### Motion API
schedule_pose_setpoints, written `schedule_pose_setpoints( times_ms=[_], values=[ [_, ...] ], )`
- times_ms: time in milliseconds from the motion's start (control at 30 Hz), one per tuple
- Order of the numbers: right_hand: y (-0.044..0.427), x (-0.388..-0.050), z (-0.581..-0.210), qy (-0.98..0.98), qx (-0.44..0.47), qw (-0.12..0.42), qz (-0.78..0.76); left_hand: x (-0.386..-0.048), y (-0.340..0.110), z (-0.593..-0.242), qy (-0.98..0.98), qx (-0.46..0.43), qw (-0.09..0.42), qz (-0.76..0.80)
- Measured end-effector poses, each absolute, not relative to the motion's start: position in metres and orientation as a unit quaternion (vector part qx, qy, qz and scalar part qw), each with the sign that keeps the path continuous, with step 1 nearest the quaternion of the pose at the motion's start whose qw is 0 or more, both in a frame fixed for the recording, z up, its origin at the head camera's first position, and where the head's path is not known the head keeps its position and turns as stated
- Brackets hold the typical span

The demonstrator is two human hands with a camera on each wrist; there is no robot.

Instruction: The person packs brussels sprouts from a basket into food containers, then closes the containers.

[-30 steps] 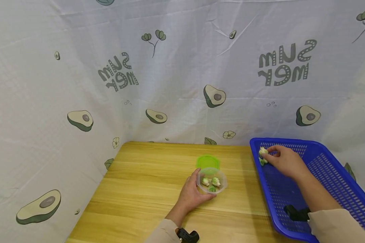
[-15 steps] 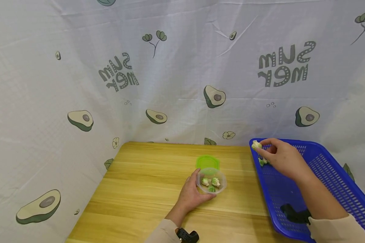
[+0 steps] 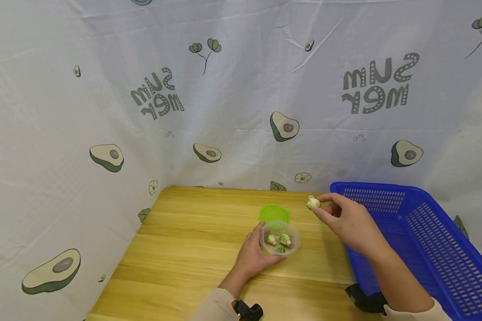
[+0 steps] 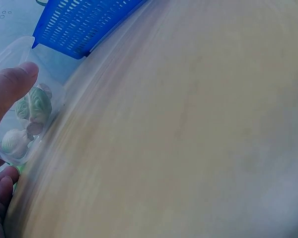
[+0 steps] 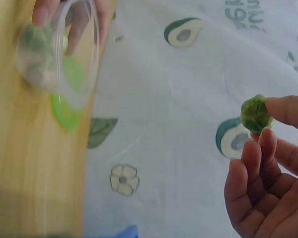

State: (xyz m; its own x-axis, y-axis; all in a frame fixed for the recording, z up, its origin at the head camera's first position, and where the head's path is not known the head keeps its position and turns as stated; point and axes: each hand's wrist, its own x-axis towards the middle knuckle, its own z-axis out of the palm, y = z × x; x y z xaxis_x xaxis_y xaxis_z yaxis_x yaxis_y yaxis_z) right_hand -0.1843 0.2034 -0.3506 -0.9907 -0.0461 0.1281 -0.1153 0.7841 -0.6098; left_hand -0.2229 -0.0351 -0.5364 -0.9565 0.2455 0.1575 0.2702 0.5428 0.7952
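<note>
My left hand [image 3: 254,255] grips a clear plastic container [image 3: 295,243], thumb on its near side and fingers round the left side. Several Brussels sprouts [image 3: 285,240] lie inside it; in the left wrist view, sprouts [image 4: 35,105] show through its wall. Between thumb and fingertips, my right hand [image 3: 351,220] pinches another Brussels sprout [image 3: 313,203], held above the table to the right of the container. The right wrist view shows this sprout [image 5: 256,114] green and round, at the tips of the fingers.
A green lid [image 3: 274,213] lies on the wooden table [image 3: 193,232] just behind the container. The blue basket [image 3: 415,232] stands at the right, its near-left part hidden by my right arm. A printed cloth [image 3: 241,89] hangs behind and at the left.
My right hand has lifted the Brussels sprout from the blue basket and carried it left past the rim, over the table. The left hand and the container have stayed in place.
</note>
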Motion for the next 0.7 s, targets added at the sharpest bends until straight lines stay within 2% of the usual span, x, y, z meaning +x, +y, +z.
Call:
schedule_pose_setpoints(
  times_ms=[267, 700],
  values=[
    [0.169, -0.179, -0.370, -0.922, 0.046, 0.034, 0.382, -0.223, -0.035, -0.536, -0.876, -0.149, 0.008, -0.458],
    [0.138, -0.192, -0.431, -0.905, 0.021, -0.012, 0.425, -0.223, -0.037, -0.536, -0.881, -0.145, 0.010, -0.450]
  ],
)
